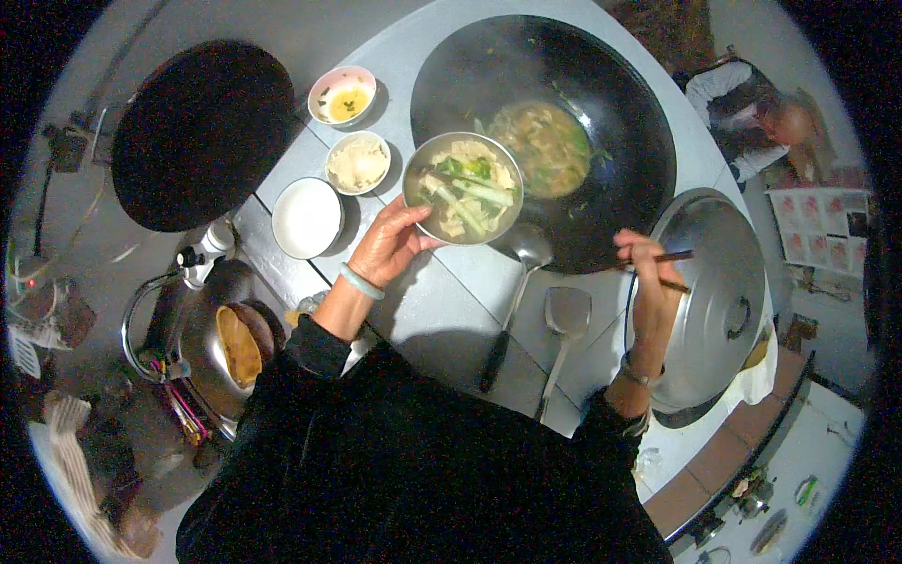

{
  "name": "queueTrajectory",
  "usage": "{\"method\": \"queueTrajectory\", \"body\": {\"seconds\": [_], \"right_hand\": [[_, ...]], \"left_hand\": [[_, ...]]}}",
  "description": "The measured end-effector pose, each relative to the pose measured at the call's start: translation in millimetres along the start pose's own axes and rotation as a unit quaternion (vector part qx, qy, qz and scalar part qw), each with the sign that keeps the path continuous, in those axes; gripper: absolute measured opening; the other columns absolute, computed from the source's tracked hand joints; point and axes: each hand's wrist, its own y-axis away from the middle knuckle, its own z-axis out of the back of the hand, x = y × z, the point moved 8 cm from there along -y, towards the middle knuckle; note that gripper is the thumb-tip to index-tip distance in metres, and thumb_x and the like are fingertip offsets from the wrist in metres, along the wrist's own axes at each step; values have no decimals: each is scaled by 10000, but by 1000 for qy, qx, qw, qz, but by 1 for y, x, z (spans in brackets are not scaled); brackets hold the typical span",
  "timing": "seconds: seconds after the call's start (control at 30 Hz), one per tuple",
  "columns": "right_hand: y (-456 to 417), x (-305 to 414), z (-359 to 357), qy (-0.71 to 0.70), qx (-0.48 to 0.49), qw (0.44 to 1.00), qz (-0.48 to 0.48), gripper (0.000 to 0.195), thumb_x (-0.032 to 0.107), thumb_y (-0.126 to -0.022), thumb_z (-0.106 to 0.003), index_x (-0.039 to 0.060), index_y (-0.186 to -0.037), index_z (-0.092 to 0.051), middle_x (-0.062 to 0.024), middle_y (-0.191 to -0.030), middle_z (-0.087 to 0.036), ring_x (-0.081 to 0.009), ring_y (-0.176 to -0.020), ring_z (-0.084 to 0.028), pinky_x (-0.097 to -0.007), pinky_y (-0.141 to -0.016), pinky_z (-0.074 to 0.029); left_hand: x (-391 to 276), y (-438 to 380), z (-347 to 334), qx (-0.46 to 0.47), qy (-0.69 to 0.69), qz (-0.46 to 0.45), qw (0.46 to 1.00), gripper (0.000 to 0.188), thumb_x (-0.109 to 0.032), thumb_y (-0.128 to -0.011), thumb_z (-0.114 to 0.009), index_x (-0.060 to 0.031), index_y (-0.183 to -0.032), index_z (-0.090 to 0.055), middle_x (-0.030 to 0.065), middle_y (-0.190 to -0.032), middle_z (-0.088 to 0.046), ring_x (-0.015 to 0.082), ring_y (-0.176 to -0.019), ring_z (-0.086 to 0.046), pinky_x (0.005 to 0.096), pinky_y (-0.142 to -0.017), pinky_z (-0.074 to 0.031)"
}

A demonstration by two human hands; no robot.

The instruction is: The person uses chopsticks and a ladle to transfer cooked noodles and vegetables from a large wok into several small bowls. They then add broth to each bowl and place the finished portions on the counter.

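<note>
My left hand (394, 234) grips a round metal-rimmed bowl (466, 189) by its near left side, the thumb over the rim. Pale folded pieces, green leaves and stalks lie in broth inside it. Behind that bowl, a large dark wok (458, 77) holds a shallow pool of soup (546, 144) with greens, and steam hangs over it. My right hand (648, 271) is at the wok's near right edge, holding brown chopsticks (673, 256). A metal ladle (525, 250) rests with its bowl at the wok's rim. Nearer me lies a metal spatula (567, 310) on the tiles.
Left of the wok stand a pink bowl (343, 96) with yellow liquid, a bowl of pale food (358, 163) and a white bowl (308, 218). A large domed lid (712, 303) lies at right. A sink (204, 331) is at left; a seated person (747, 106) is beyond the counter.
</note>
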Motion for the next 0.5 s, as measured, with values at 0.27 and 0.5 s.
{"method": "queueTrajectory", "body": {"seconds": [0.27,0.5], "right_hand": [[111,-82,-83,283,153,945,58,314,302,-822,-614,-8,-839,-566,-189,-761,-595,-337,-664,-600,-434,-594,-483],[181,-154,-115,446,153,881,-42,551,438,-742,-658,-52,-948,-514,-227,-826,-609,-365,-728,-625,-424,-630,-515]], "left_hand": [[4,28,-8,20,14,7,1000,381,-76,-852,-554,-4,-1212,-450,127,-1210,-513,278,-1098,-526,477,-918,-459],[7,42,-8,13,1,-4,1000,369,-48,-845,-552,5,-1191,-435,141,-1157,-532,267,-1055,-555,471,-878,-489]]}}
